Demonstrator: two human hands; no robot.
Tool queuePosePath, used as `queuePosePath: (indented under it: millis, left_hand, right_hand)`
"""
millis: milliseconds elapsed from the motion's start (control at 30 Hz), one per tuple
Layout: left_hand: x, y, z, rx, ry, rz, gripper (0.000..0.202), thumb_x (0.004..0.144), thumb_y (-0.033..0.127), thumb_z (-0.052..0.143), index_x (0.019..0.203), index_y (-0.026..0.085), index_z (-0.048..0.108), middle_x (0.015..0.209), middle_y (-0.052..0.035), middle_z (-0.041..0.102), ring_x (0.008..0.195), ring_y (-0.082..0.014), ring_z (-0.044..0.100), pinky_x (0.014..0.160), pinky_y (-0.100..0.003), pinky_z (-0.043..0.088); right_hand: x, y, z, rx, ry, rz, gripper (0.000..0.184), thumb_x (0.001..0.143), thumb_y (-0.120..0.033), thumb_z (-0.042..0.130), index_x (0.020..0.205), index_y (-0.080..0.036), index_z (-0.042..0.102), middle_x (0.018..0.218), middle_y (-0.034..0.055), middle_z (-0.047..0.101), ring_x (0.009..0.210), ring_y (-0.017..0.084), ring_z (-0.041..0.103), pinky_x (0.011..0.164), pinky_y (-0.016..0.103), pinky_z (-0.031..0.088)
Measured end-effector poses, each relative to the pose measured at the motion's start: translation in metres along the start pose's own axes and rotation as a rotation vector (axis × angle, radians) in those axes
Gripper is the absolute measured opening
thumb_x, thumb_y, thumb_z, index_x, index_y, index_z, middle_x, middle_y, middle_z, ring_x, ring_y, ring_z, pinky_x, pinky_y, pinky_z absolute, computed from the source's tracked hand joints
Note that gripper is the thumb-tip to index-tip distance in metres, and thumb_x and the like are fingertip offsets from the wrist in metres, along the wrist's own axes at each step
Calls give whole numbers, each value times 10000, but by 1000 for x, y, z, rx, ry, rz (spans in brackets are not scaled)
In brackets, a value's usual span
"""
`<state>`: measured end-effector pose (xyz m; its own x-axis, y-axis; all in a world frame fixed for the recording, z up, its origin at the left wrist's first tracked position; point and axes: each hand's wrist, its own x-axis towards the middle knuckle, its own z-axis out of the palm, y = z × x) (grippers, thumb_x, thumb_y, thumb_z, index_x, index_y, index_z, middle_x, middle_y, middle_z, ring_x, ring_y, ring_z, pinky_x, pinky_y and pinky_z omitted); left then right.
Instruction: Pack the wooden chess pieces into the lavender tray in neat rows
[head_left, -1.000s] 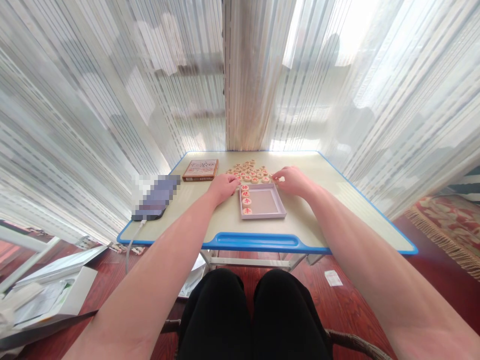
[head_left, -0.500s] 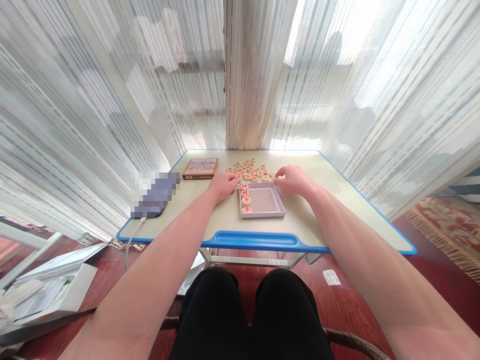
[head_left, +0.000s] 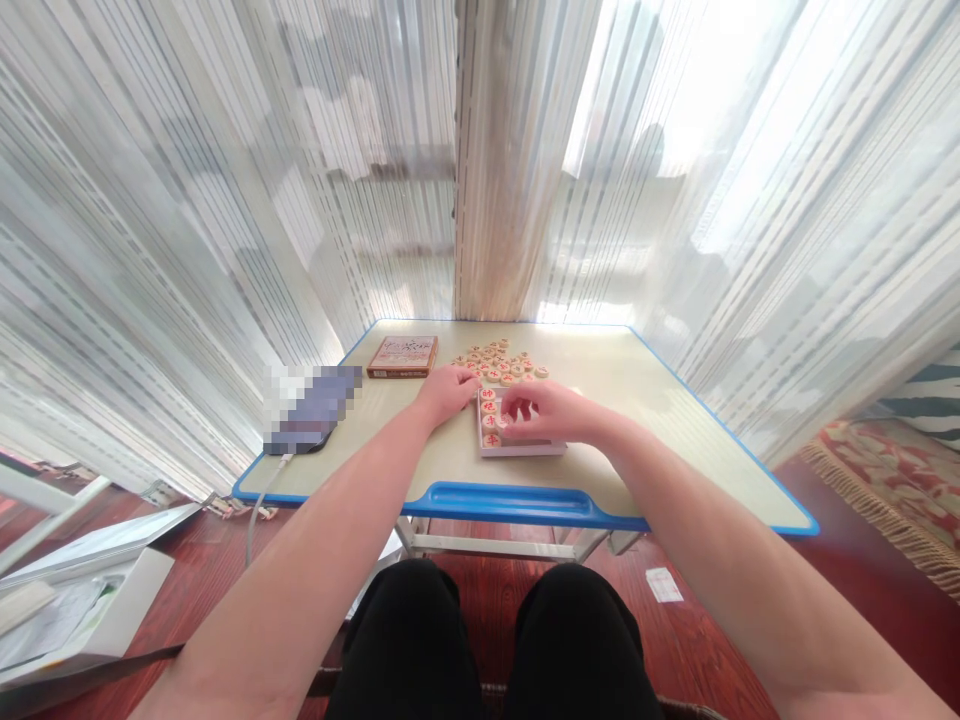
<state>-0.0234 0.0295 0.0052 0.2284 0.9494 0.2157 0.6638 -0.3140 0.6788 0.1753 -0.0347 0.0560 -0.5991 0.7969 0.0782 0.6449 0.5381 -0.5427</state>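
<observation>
A shallow white box (head_left: 525, 451) lies on the table in front of me. Down its left side runs a column of round Chinese chess pieces (head_left: 490, 407) with red characters. My right hand (head_left: 529, 410) is over the box, pinching one chess piece (head_left: 505, 422) beside that column; the hand covers much of the box's inside. At the box's upper left corner, my left hand (head_left: 452, 391) has its fingers bent and gripping the edge. Just beyond both hands lies a loose group of more chess pieces (head_left: 499, 363).
A brown, printed flat box (head_left: 403, 357) lies at the table's back left. Left of it is a blurred-out device (head_left: 311, 410) with a white cable (head_left: 262, 487). The table (head_left: 630, 375) has a blue rim; a striped curtain (head_left: 499, 200) hangs behind it.
My right hand has moved from the loose pieces toward me and left, over the box, with a chess piece in its fingers. My left hand stays at the box corner. The view has tilted slightly.
</observation>
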Motion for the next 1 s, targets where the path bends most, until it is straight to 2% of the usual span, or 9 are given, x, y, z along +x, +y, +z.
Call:
queuePosePath:
  millis: [367, 1000]
  left_hand:
    - [-1, 0, 1, 45, 15, -3, 244, 738, 353, 476, 638, 177, 613, 496, 28, 519, 574, -148, 490, 594, -274, 360]
    - [3, -1, 0, -5, 24, -6, 232, 720, 354, 501, 616, 174, 603, 460, 41, 457, 522, -128, 429, 552, -269, 332]
  right_hand:
    - [6, 5, 10, -10, -12, -84, 223, 701, -369, 671, 810, -181, 617, 744, -18, 551, 655, 104, 471, 601, 233, 366]
    - [6, 2, 13, 98, -89, -50, 294, 694, -435, 688, 854, -189, 668, 724, -8, 583, 655, 118, 502, 603, 241, 390]
